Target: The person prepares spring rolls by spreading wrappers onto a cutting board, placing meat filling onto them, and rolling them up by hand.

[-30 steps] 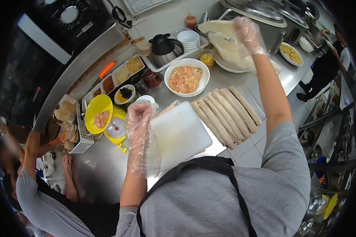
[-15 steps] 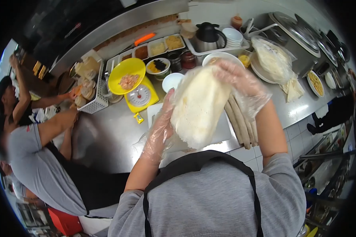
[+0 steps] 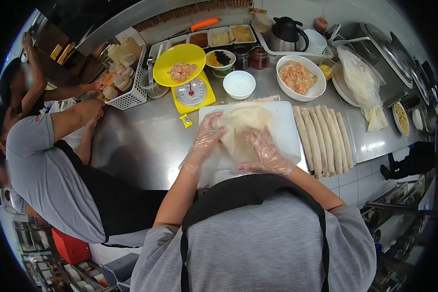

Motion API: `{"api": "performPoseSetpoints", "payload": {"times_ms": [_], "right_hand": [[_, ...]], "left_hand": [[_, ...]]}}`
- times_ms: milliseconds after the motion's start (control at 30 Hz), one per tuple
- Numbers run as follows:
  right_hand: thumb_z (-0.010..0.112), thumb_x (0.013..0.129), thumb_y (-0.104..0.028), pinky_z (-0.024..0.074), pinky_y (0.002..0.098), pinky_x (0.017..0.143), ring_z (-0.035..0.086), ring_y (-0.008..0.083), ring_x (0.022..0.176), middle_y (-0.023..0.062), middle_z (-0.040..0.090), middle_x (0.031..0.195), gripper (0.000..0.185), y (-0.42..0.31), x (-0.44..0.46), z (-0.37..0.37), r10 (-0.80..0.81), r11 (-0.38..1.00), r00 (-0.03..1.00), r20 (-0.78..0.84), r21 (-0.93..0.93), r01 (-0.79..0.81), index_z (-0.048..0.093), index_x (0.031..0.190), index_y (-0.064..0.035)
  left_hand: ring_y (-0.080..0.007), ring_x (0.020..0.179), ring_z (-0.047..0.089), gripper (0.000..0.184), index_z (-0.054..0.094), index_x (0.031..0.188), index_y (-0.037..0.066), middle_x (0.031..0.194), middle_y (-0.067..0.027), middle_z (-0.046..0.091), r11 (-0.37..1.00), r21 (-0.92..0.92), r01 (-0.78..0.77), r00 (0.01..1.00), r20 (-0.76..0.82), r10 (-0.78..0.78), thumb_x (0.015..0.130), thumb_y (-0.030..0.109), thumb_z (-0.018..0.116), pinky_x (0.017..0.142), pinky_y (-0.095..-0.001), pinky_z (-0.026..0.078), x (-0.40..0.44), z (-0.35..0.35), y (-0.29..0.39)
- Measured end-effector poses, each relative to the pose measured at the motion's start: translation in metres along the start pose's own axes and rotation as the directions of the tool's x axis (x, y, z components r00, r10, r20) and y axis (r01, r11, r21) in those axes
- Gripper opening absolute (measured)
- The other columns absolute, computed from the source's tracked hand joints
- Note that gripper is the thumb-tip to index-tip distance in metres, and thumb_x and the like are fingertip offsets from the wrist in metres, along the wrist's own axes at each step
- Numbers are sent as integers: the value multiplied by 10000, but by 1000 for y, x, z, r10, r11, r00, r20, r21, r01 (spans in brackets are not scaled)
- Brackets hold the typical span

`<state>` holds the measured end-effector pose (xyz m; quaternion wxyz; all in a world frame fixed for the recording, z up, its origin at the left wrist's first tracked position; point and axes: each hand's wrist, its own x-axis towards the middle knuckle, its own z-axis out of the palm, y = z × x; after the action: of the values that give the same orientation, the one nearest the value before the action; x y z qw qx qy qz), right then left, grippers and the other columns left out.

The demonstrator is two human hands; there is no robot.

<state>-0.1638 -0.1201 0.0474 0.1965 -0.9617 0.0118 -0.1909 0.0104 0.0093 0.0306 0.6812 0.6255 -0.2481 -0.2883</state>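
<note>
A floppy stack of thin, pale wrapper sheets (image 3: 246,118) lies on the white cutting board (image 3: 283,124), its edges uneven and slightly blurred. My left hand (image 3: 209,138), in a clear plastic glove, grips the left edge of the stack with bent fingers. Across the near right part of the sheets rests my right hand (image 3: 265,152), also gloved, thumb and fingers spread apart. Just right of the board, several long uncooked rolls (image 3: 324,141) lie side by side. A white bowl of pinkish minced filling (image 3: 298,78) stands behind them.
Behind the board stands a small white bowl (image 3: 239,84). To its left is a yellow scale (image 3: 191,95) carrying a yellow dish of filling. A plastic bag of pale sheets (image 3: 357,78) sits at right. Co-workers, one in a grey sleeve (image 3: 31,134), stand at left.
The pale sheets came down from in front of me onto the cutting board, both hands lowering with them. The rolls and the filling bowl, partly covered before, now show.
</note>
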Motion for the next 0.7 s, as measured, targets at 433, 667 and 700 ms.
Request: {"api": "performPoseSetpoints", "payload": {"times_ms": [433, 667, 700], "right_hand": [[691, 781, -356, 407, 399, 917, 510, 333, 1051, 199, 541, 1125, 600, 93, 23, -7, 242, 970, 963, -115, 32, -240, 493, 1238, -21], [711, 719, -206, 435, 396, 889, 560, 313, 994, 152, 583, 1069, 540, 92, 55, 12, 287, 951, 950, 124, 84, -298, 516, 1201, -58], [707, 695, -180, 415, 384, 938, 542, 307, 1059, 152, 573, 1119, 559, 93, 57, 16, 294, 942, 939, 176, 111, -316, 513, 1209, -78]], "left_hand": [[-172, 1143, 473, 597, 466, 1291, 104, 1237, -76, 494, 722, 673, -160, 985, 154, 75, 729, -80, 551, 909, -259, 418, 2, -33, 26], [-130, 933, 510, 584, 436, 1326, 89, 1035, -55, 539, 923, 369, 107, 987, 69, -142, 776, -9, 605, 837, -230, 421, 31, -46, 12], [-102, 869, 509, 562, 431, 1328, 86, 971, -30, 548, 892, 410, 190, 982, -86, -169, 803, 23, 623, 804, -222, 423, 36, -46, 7]]}}
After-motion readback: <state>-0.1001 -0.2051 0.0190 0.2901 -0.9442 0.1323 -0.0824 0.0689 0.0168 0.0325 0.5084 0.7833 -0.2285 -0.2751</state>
